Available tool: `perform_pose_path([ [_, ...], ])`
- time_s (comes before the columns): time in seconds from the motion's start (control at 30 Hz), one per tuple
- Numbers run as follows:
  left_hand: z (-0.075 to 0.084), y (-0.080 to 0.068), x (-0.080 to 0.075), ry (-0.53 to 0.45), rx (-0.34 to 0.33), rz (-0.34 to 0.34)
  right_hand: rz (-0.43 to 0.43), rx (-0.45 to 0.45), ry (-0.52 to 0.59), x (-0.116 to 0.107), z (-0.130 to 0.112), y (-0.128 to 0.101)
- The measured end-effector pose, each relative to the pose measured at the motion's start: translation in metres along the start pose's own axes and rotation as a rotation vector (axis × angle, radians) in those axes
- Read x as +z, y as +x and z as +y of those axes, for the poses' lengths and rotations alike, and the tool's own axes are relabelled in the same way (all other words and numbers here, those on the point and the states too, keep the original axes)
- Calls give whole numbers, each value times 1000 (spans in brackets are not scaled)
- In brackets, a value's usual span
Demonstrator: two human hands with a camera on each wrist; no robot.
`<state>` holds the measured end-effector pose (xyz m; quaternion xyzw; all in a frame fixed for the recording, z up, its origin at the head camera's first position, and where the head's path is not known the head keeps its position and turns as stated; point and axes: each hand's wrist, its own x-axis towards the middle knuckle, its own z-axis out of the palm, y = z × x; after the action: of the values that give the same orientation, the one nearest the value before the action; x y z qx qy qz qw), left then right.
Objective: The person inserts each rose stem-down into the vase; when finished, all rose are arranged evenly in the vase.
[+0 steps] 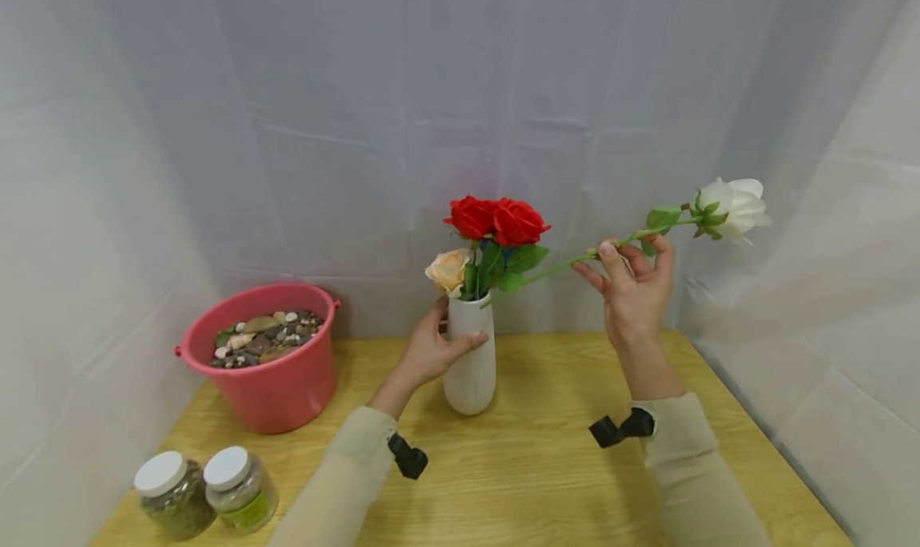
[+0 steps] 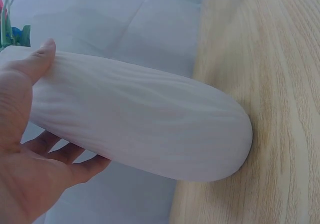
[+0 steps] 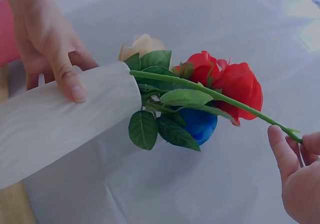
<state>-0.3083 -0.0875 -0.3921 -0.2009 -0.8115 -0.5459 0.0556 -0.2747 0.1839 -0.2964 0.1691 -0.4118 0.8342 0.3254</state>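
Note:
A white ribbed vase (image 1: 470, 379) stands on the table, slightly tilted in the head view. My left hand (image 1: 430, 354) grips it near the top, thumb across the front and fingers behind. Two red roses (image 1: 516, 223), a peach rose (image 1: 447, 271) and green leaves rise from its mouth; a blue bloom (image 3: 199, 125) shows among them in the right wrist view. My right hand (image 1: 638, 295) pinches the green stem (image 3: 235, 103) of a white rose (image 1: 735, 208) between thumb and fingers. The stem slants down leftward, its cut end right at the vase's rim, the bloom pointing up right.
At the left stands a pink bucket (image 1: 280, 399) filled with pebbles and shells (image 1: 267, 338). Two jars with white lids, a darker one (image 1: 180, 503) and one with a green label (image 1: 244, 495), sit in front of it. Pale sheeting (image 1: 345, 132) hangs behind the wooden table (image 1: 532, 467).

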Motion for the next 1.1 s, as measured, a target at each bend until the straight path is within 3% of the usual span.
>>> perform_pose_path([
  [0.33, 0, -1, 1, 5, -17, 5, -34, -61, 1, 14, 0, 3],
  [0.87, -1, 0, 0, 17, -24, 10, -205, -76, -132, 32, 15, -8],
  [1.1, 0, 1, 0, 4, -29, 10, -203, -81, -202, 38, 25, -13],
])
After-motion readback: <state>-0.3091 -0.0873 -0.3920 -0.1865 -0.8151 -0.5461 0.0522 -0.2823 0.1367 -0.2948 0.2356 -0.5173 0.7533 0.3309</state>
